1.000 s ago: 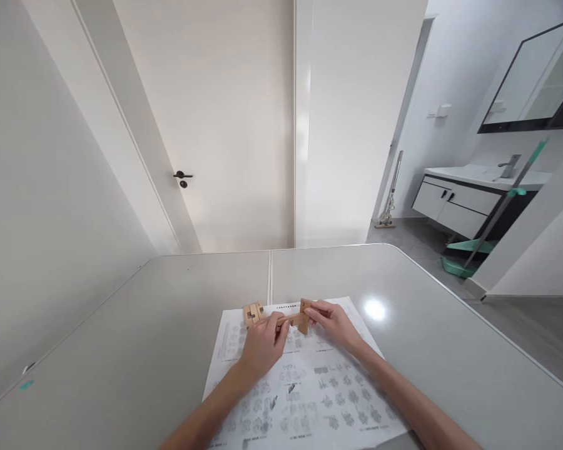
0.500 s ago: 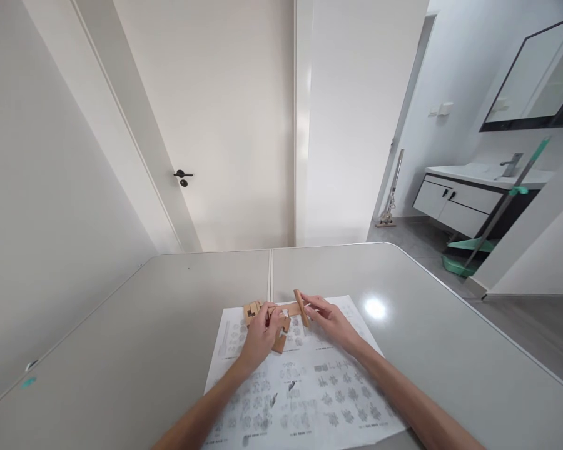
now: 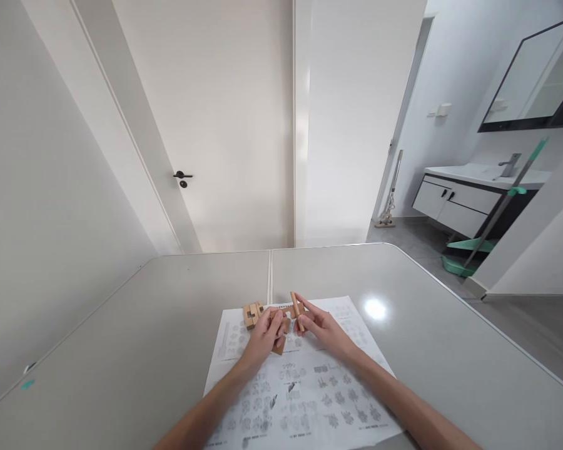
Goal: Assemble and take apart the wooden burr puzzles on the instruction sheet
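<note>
My left hand (image 3: 266, 331) is closed around a notched wooden puzzle piece (image 3: 286, 324), its fingers covering much of it. Between the thumb and fingers of my right hand (image 3: 323, 325) is a flat wooden puzzle piece (image 3: 296, 307), held upright with its narrow edge towards me. The two pieces are close together; whether they touch I cannot tell. Just behind my left hand sits a small block of wooden pieces (image 3: 252, 315). Another wooden piece (image 3: 278, 347) shows below the left fingers, partly hidden. All this is over a printed paper sheet (image 3: 304, 369) with rows of small diagrams.
The sheet lies on a grey table (image 3: 136, 350) with a seam down its middle. Beyond the table stands a white door (image 3: 225, 125) with a black handle. To the right are a washbasin cabinet (image 3: 464, 200), a mop (image 3: 391, 194) and a green dustpan (image 3: 460, 265).
The piece in my right hand has turned more edge-on and shifted slightly left. My left hand has moved slightly, uncovering more of the block behind it.
</note>
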Tool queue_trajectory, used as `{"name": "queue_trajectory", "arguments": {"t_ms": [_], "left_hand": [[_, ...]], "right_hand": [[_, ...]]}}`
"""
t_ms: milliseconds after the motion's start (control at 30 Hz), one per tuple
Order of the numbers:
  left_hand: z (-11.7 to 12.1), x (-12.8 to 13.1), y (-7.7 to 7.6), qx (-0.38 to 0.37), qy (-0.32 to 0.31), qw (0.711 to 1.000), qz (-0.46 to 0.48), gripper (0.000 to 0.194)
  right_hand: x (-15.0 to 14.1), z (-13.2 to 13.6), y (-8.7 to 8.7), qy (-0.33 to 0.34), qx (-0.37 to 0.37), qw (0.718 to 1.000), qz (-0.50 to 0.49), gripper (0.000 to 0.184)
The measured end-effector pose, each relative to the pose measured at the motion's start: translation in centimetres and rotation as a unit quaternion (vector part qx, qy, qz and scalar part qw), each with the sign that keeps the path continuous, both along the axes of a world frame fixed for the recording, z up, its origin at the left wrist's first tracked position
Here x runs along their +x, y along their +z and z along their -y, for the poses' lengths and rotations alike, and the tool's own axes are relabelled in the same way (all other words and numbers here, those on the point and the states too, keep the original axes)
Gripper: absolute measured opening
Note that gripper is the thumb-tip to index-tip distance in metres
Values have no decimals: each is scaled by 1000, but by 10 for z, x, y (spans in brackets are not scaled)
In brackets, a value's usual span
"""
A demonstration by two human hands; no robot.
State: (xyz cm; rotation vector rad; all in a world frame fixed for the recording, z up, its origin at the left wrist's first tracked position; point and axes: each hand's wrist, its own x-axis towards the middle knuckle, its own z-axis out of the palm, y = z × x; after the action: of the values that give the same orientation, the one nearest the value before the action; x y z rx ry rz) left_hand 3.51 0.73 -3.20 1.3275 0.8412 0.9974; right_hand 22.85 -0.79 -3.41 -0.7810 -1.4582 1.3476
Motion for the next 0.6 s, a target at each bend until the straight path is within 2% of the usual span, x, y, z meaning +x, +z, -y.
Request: {"name": "queue_trajectory", "arguments": {"t_ms": [267,467,600], "left_hand": [[2,-4,9,15,-48,998,-47,38],[2,-4,4,13,-81,995,-51,37],[3,-3,2,18,-87,995,-52,35]], "right_hand": [[5,2,8,52,-40,997,-34,65],[2,3,5,116,-105,978,-139,63],[-1,2,1,125,-120,971,-163,61]]}}
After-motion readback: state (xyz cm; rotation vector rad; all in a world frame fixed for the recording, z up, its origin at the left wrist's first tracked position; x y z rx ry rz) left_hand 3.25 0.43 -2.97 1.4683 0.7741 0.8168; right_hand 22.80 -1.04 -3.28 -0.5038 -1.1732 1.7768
